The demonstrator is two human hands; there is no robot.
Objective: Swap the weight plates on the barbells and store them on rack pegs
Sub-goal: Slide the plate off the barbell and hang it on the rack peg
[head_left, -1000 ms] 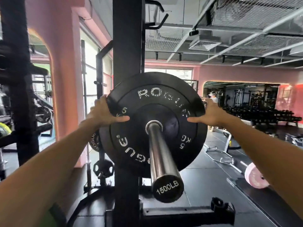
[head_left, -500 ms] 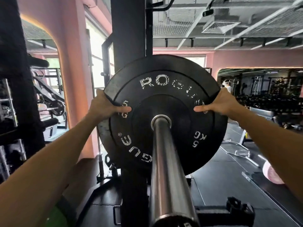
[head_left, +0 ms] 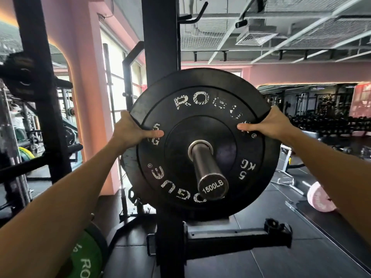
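Note:
A black 5 kg Rogue bumper plate sits on a steel barbell sleeve whose end cap reads 1500LB. My left hand grips the plate's left rim, thumb across its face. My right hand grips the right rim the same way. Another black plate shows just behind it on the left. The barbell rests at a black rack upright, which hides the rest of the bar.
A rack foot with a black collar clamp lies below the plate. A green plate leans at the lower left. A pink plate on a bar lies on the floor at right. Dumbbell racks stand far right.
The plate has slid outward along the sleeve toward me, so less bare sleeve shows in front of it. Both hands keep their grip on the rim.

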